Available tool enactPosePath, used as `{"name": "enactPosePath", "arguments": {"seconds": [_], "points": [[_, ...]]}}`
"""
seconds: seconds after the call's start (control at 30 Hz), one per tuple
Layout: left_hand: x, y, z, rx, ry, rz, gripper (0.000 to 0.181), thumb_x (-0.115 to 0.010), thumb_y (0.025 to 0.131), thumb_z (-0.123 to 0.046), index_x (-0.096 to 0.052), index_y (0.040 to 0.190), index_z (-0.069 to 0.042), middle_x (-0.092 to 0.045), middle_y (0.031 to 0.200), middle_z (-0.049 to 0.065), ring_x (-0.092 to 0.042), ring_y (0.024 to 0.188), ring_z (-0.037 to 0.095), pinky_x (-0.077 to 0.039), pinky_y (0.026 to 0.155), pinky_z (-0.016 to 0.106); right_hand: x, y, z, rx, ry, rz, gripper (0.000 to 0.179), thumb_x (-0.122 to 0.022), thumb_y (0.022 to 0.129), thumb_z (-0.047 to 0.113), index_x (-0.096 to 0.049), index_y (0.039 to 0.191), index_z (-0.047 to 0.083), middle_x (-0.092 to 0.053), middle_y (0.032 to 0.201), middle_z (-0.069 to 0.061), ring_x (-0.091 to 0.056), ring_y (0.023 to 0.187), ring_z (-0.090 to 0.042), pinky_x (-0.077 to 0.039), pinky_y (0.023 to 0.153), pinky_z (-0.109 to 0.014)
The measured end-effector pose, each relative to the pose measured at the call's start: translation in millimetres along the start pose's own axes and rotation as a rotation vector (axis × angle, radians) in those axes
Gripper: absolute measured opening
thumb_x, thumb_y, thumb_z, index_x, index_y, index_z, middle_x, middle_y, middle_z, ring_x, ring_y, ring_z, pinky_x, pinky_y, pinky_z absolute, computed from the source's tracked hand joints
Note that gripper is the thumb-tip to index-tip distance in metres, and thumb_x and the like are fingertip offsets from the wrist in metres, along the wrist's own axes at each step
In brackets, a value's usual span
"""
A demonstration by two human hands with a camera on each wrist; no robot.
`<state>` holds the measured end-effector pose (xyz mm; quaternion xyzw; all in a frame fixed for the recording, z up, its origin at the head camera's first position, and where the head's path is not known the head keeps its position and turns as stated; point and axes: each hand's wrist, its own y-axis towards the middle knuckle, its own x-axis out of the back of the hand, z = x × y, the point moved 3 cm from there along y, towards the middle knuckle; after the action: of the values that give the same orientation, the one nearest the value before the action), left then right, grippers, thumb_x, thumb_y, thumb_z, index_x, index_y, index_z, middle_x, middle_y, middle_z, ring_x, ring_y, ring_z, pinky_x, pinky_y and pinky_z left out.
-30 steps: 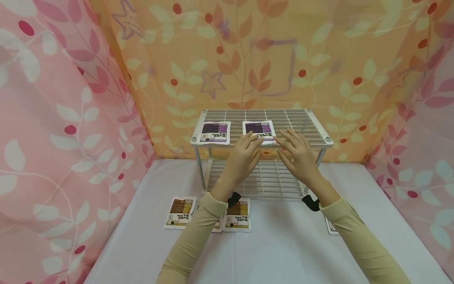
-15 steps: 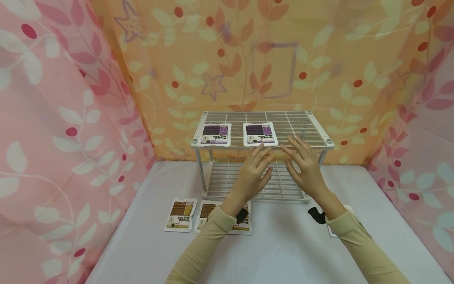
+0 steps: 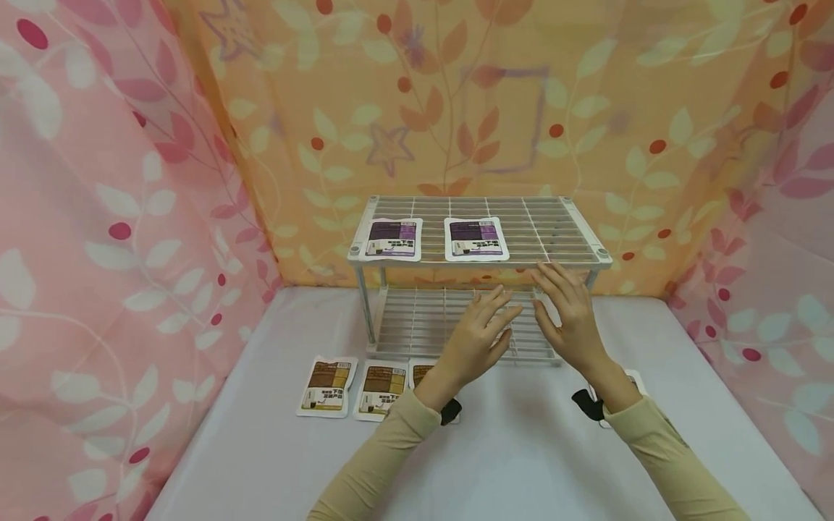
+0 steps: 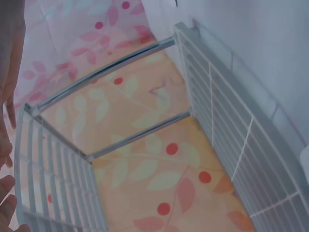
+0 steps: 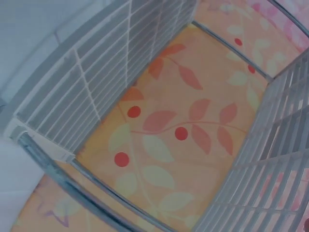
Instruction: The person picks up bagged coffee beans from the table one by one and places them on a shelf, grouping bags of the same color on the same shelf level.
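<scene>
My left hand [image 3: 476, 336] hovers before the white wire rack [image 3: 547, 239], fingers loosely extended and holding nothing. To its right, my right hand [image 3: 570, 318] is likewise empty, its fingertips near the upper shelf's front edge; contact is unclear. Two flat purple-and-white packets lie on that shelf: the left packet [image 3: 393, 239] by the left corner, the other packet [image 3: 476, 239] near the middle. Fingertips [image 4: 7, 205] show at the left wrist view's edge. The right wrist view shows the rack's wire shelf [image 5: 91, 72] and no clear hand.
On the white table [image 3: 521, 470], a brown-and-yellow packet [image 3: 328, 387] lies left of a second such packet [image 3: 381, 391]. My left wrist partly covers a third packet [image 3: 422, 370]. Another packet [image 3: 635, 380] is mostly hidden under my right wrist. Patterned cloth [image 3: 313, 181] surrounds the table.
Both hands have drawn down and slightly right, away from the middle purple packet, which is now fully visible. The packets stay in place. The head view shifts slightly.
</scene>
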<state>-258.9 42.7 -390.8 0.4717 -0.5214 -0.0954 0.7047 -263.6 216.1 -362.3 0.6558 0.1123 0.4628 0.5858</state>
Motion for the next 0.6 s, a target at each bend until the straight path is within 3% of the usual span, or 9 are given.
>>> {"name": "enactPosePath", "arguments": {"seconds": [0.4, 0.6], "points": [[-24.1, -9.7, -12.4, -0.004, -0.037, 0.058, 0.044, -0.064, 0.086, -0.018, -0.054, 0.128, -0.009, -0.044, 0.140, 0.011, -0.030, 0.137, 0.024, -0.026, 0.112, 0.039, 12, -26.6, -12, -0.050, 0.005, -0.028, 0.042, -0.049, 0.087, 0.017, -0.056, 0.125, 0.001, -0.052, 0.130, -0.021, -0.039, 0.128, -0.036, -0.028, 0.102, -0.058], [-35.5, -13.5, -19.0, 0.041, -0.070, 0.094, 0.046, -0.063, 0.087, -0.021, -0.050, 0.130, -0.010, -0.046, 0.137, 0.011, -0.034, 0.134, 0.024, -0.027, 0.111, 0.035, 18, -42.0, -21, -0.092, -0.003, -0.048, 0.042, -0.054, 0.080, 0.008, -0.059, 0.121, 0.001, -0.054, 0.127, -0.020, -0.047, 0.116, -0.038, -0.034, 0.096, -0.047]]}}
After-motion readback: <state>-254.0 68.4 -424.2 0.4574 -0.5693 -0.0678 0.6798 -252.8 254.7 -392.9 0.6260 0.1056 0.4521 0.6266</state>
